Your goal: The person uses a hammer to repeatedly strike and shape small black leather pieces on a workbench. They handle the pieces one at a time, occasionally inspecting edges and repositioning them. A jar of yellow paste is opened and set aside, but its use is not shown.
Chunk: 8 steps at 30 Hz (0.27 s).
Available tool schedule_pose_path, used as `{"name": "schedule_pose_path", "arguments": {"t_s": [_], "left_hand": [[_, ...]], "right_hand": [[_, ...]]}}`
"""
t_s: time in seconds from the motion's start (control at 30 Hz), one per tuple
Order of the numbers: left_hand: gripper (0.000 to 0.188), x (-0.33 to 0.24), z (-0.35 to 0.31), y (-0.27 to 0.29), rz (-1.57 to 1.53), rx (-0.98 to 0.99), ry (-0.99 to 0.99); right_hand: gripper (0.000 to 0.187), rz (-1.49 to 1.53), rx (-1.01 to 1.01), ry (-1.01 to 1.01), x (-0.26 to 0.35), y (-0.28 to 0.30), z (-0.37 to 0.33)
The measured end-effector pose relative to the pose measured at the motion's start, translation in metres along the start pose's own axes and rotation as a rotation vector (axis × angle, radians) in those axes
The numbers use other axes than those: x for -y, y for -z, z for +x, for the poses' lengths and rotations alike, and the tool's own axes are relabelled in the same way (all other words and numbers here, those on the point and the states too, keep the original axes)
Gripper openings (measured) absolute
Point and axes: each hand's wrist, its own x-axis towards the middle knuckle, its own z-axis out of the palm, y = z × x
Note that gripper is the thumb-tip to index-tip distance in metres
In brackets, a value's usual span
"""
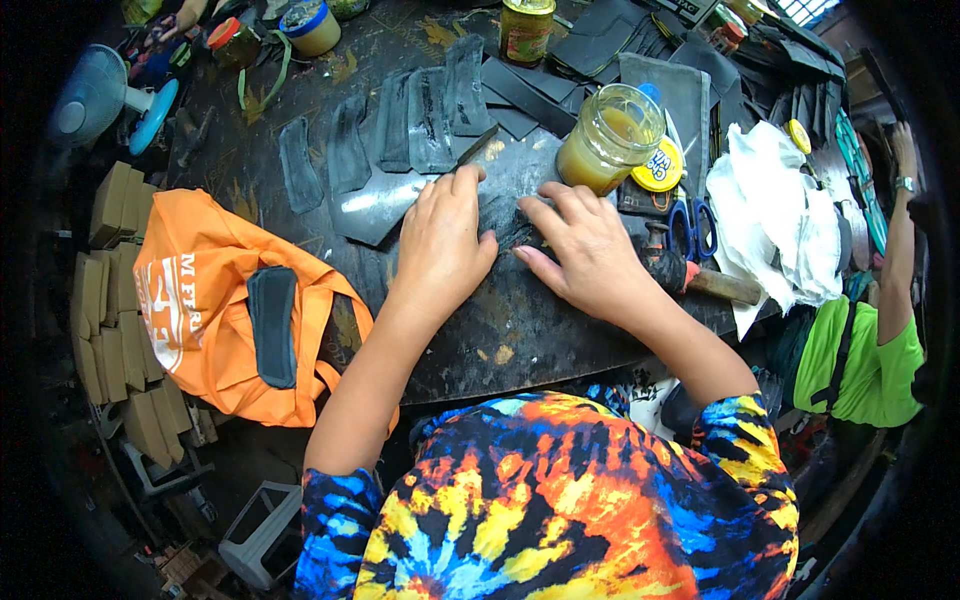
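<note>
On the table, my left hand (440, 232) curves around the left side of a small black piece of sheet material (507, 220), thumb toward it. My right hand (585, 242) grips its other side, fingers bent and thumb set apart from them. Its underside and part of its edges are hidden by my fingers. Beneath it lies a shiny grey slab (372, 207). Beyond my right fingers stands an open glass jar of yellowish liquid (600, 150). Several dark curved strips (430, 120) are laid out past my left hand.
Beside my right forearm lie a wooden-handled hammer (725, 286), blue-handled scissors (682, 232), a yellow lid (659, 168) and a white plastic bag (770, 210). An orange bag (205, 310) with a dark pad (271, 325) sits left. A person in green (855, 360) is at right.
</note>
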Motion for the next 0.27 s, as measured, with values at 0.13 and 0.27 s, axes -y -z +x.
{"name": "schedule_pose_path", "arguments": {"t_s": [0.13,0.27], "left_hand": [[0.060,-0.003,-0.001,-0.003,-0.016,0.008,0.026],[0.062,0.002,0.002,0.001,-0.018,0.111,0.053]], "right_hand": [[0.049,-0.001,0.185,0.010,0.000,-0.012,0.022],[0.051,0.129,0.024,0.050,-0.005,-0.001,0.011]]}}
